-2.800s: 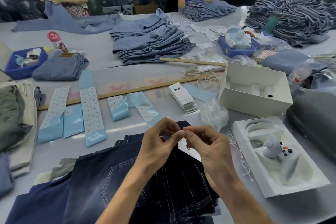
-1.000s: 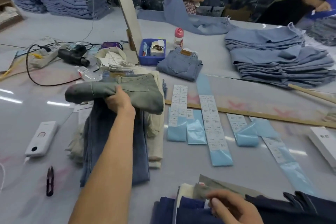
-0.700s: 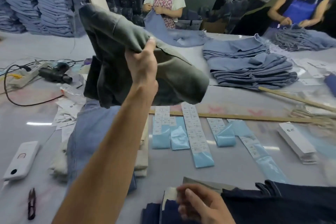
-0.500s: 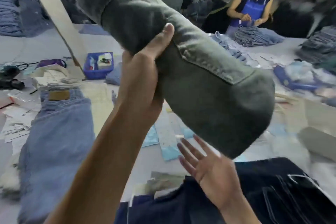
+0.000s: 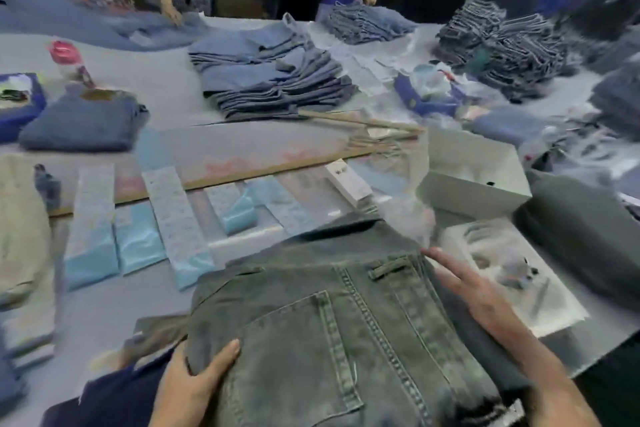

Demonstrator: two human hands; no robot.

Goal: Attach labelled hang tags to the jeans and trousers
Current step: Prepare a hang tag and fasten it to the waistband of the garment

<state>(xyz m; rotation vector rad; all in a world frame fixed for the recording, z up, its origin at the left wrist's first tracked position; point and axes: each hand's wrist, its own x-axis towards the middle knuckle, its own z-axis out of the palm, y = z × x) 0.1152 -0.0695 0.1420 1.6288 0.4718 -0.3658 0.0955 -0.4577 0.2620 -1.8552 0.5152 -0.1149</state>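
Squarely in front of the person, a folded pair of grey-green jeans (image 5: pixel 332 333) lies back pocket up on darker denim (image 5: pixel 114 399) at the near edge of the table (image 5: pixel 166 94), its long axis running from the near right up toward the waistband and belt loop (image 5: pixel 388 269) at the far end. The left hand (image 5: pixel 194 381) grips the near-left fold, thumb curled over the cloth; the right hand (image 5: pixel 474 291) lies flat along the right edge, fingers straight and holding nothing. The stack of white hang tags (image 5: pixel 348 180) sits beyond the waistband, well apart, slightly right of centre, so the free right hand looks the nearer one to reach it. Strips of labels (image 5: pixel 176 215) lie to the far left.
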